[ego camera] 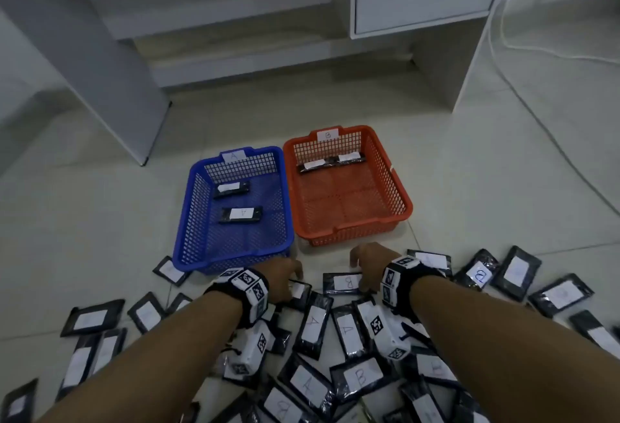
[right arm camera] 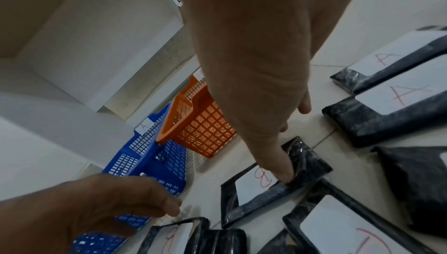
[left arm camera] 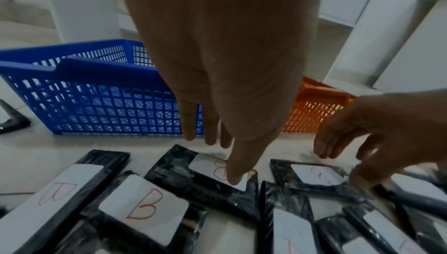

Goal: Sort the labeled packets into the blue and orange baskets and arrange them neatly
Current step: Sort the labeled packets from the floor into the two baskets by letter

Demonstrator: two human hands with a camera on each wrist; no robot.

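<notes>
1. Head view: both forearms reach forward, palms down, over packets strewn on the floor (ego camera: 469, 167).
2. Left hand (ego camera: 280, 280), fingers straight and apart, thumb touching a B packet (left arm camera: 205, 179) (label partly covered).
3. Right hand (ego camera: 367, 266), fingers spread, thumb pressing another B packet (ego camera: 344, 283).
4. Blue basket (ego camera: 191, 217) and orange basket (ego camera: 401, 194) sit just beyond the hands, two packets in each.

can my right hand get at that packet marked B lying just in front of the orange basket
Probably yes. The right hand is already over the B packet, its thumb tip on the packet's edge in the right wrist view. The packet lies on top of the pile, nothing covers it, and the orange basket sits clear behind.
</notes>
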